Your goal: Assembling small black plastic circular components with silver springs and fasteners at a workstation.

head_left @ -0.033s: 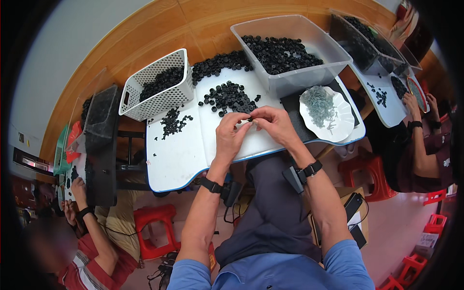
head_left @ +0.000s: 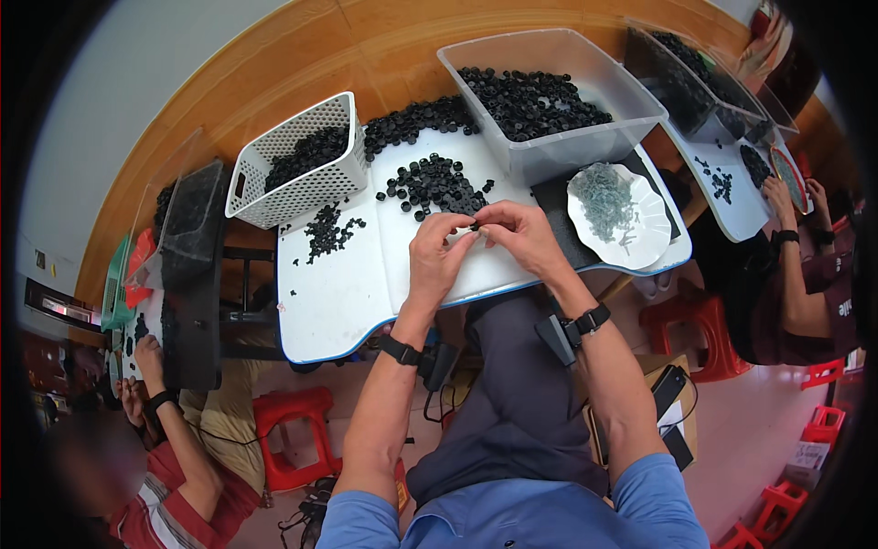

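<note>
My left hand (head_left: 440, 249) and my right hand (head_left: 519, 236) meet over the near edge of the white table (head_left: 338, 316). Their thumbs and forefingers are pinched around a small black plastic part (head_left: 474, 226), mostly covered by the fingertips. Just beyond the hands lies a loose pile of black round parts (head_left: 437, 186). To the right, a white scalloped plate (head_left: 655, 240) holds many thin grey-green pieces (head_left: 604, 199). Left of the hands is a scatter of smaller black pieces (head_left: 327, 232).
A white perforated basket (head_left: 302, 197) and a large clear bin (head_left: 567, 146), both with black parts, stand at the back, with more black parts (head_left: 416, 123) heaped between them. People work at tables on both sides. Red stools (head_left: 294, 430) stand on the floor.
</note>
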Demonstrator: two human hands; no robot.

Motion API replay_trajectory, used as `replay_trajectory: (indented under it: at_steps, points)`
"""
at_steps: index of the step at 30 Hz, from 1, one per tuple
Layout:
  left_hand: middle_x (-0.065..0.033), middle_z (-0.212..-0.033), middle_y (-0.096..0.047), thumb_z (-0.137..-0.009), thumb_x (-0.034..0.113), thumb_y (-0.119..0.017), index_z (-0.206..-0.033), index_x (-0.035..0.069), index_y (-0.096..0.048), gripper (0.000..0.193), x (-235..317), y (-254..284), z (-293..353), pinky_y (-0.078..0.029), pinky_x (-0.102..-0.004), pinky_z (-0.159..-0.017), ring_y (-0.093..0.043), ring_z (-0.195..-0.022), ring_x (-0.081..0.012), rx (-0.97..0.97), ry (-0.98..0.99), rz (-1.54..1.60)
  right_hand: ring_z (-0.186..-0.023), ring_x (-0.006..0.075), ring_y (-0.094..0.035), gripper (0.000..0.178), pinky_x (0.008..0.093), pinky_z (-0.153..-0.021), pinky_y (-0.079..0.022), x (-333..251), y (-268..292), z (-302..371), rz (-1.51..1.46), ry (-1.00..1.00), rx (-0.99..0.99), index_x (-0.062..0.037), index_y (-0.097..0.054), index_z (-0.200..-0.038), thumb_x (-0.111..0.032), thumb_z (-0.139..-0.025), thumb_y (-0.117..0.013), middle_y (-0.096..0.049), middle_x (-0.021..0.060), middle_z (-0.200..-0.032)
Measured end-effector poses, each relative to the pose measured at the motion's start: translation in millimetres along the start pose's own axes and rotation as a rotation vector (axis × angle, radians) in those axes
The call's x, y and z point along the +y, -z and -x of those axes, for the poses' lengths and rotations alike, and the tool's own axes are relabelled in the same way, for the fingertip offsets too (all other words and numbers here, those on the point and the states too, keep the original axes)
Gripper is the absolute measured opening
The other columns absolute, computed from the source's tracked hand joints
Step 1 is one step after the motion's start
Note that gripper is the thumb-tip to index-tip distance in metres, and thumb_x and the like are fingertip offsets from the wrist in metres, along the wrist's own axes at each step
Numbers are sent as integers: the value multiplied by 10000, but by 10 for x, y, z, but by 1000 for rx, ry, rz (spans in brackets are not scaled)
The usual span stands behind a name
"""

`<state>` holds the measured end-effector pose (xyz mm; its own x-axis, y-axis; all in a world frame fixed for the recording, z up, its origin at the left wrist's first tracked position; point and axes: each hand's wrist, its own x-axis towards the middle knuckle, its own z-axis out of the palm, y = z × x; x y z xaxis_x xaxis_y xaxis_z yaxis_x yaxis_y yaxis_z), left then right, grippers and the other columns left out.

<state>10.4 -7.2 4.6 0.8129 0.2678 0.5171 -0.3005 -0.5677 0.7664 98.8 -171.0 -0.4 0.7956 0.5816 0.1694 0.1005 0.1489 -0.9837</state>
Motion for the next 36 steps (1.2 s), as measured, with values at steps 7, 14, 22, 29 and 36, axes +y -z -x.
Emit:
replay_trajectory:
  at_steps: [7,14,22,29,36]
  points:
    - [-57,-988,-733,-847,64,-806,-1041,71,-762,198,-7,21,3,-515,-289,-658,-656,-818,-166,-20,-75,-50,-788,80,-671,171,239,-707,-547,-51,24,-24,37,-10,-38,23,-742,-1072,-17,-906,-733,-741,37,-913]
    - [-66,-990,-721,-878,31,-754,-1146,66,-726,271,-22,68,-26,-528,-294,-719,-665,-857,-165,110,21,-20,-721,39,-599,177,217,-649,-483,-11,75,33,108,-2,110,2,-769,-1055,-47,-885,-761,-719,-5,-850]
    - [-122,-970,-687,-872,145,-788,-1169,7,-721,334,-653,699,-417,-530,-406,-819,-661,-855,-289,287,176,-556,-678,51,-569,183,243,-619,-468,-104,9,22,280,18,188,-20,-787,-1030,-88,-860,-786,-714,0,-804]
    - [-170,-1011,-752,-905,157,-770,-1081,6,-730,236,-634,772,-508,-554,-421,-832,-722,-908,-327,143,316,-503,-697,78,-600,186,261,-646,-498,-17,45,40,279,50,203,-16,-785,-1024,-90,-853,-788,-736,33,-842]
    - [-124,-957,-766,-929,109,-744,-1107,20,-753,199,-44,435,-18,-559,-322,-702,-708,-755,-198,49,116,-220,-705,66,-599,169,249,-647,-488,-84,25,43,303,93,191,-15,-780,-1028,-66,-867,-780,-726,18,-835]
